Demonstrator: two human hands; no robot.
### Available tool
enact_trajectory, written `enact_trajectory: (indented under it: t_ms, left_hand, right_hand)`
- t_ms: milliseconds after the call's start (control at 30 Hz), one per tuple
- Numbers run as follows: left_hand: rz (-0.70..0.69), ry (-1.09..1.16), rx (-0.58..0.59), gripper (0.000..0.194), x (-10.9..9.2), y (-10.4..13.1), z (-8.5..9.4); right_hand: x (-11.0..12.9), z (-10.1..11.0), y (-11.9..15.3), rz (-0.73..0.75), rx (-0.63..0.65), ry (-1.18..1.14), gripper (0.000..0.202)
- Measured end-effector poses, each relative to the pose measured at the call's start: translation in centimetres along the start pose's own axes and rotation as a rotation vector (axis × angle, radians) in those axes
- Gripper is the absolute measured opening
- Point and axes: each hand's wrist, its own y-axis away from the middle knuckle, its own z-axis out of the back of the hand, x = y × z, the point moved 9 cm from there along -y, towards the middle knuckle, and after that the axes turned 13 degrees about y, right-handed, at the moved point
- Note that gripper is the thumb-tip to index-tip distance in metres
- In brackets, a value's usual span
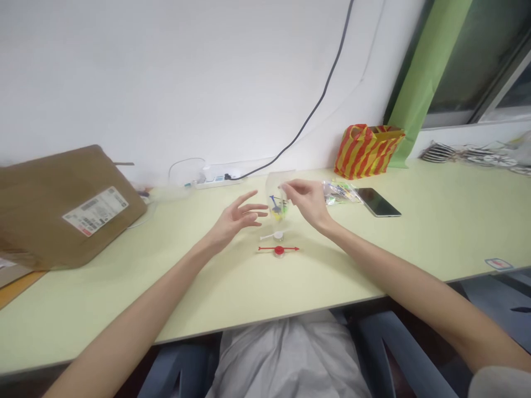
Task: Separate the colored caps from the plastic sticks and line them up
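A clear plastic bag [274, 185] with small blue, yellow and green pieces inside is at the middle of the table. My right hand [309, 200] pinches the bag's upper right edge between thumb and fingers. To the left of the bag, my left hand [238, 218] has its fingers spread and holds nothing. Just below the bag lies a white arrow spinner [277, 236], partly pale against the tabletop. Nearer to me is a red arrow spinner [279, 251], its arrow pointing right.
A brown cardboard parcel [53, 207] occupies the table's left side. Behind are a power strip [215, 181] and black cable [309, 119]. Rightward are a packet of small parts [340, 192], a black-screened phone or tablet [378, 202], a striped bag [367, 152] and coiled strips [437, 152].
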Motion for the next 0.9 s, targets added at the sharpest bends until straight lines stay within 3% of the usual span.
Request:
enact_trajectory:
  t_ms: [267,467,600,700,767,900]
  left_hand:
    - [-0.105,-0.128,0.020,0.086,-1.0,-0.3,-0.3]
    - [-0.126,-0.244,-0.169,0.070,-1.6,0.2,1.1]
    - [-0.210,-0.292,-0.281,0.043,-1.8,0.1,2.8]
    - [-0.252,-0.266,-0.407,0.041,-2.0,0.1,4.8]
    - [-0.262,-0.231,-0.465,0.043,-2.2,0.2,5.8]
    - [-0.218,-0.182,-0.461,0.048,-1.9,0.1,6.9]
  right_hand:
    - [0.1,-1.3,0.4,-0.069,0.083,-0.282,0.033]
    - [0.6,-2.9,1.0,-0.095,0.240,-0.358,0.038]
    - [1.0,-3.7,1.4,-0.067,0.353,-0.262,0.040]
    - [0.7,-4.1,1.4,0.025,0.412,-0.081,0.045]
    - [-0.5,-4.5,1.4,0.069,0.477,0.107,0.046]
    - [-4.4,-6.0,2.0,0.037,0.741,0.368,0.030]
